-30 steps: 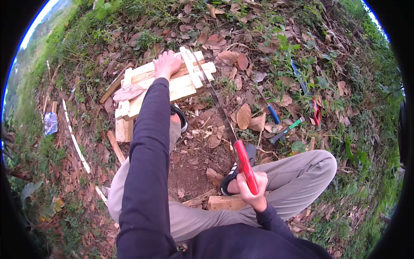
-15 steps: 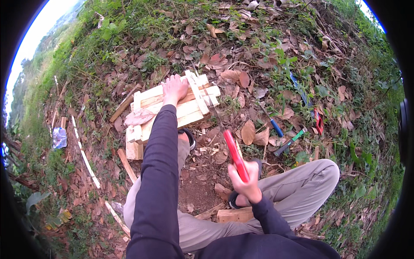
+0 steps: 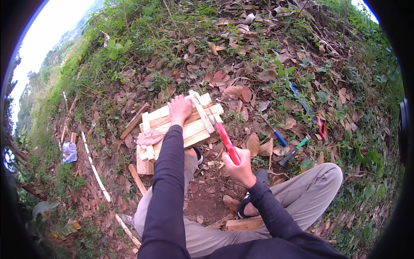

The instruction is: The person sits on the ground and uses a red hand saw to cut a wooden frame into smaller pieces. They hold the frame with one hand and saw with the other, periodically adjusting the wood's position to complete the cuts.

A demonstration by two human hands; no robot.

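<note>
My left hand [image 3: 180,110] presses flat on a pale wooden slat frame [image 3: 196,133] lying on the leafy ground in front of my knees. My right hand [image 3: 240,166] grips the red handle of a hammer [image 3: 227,140]. The hammer's head reaches the right end of the frame, next to a cross slat [image 3: 202,111]. A dry leaf [image 3: 149,138] lies on the frame's left part. My legs in grey trousers are folded under both arms.
A blue-handled tool [image 3: 279,137], a green-handled tool [image 3: 295,150] and a red tool [image 3: 321,127] lie among leaves to the right. Loose wood pieces [image 3: 139,179] and a block [image 3: 243,223] lie near my legs. A white strip [image 3: 97,172] and a plastic bag [image 3: 69,152] are at left.
My right hand has moved forward with the hammer, bringing its head down to the frame's right end. My left hand stays pressed on the wood.
</note>
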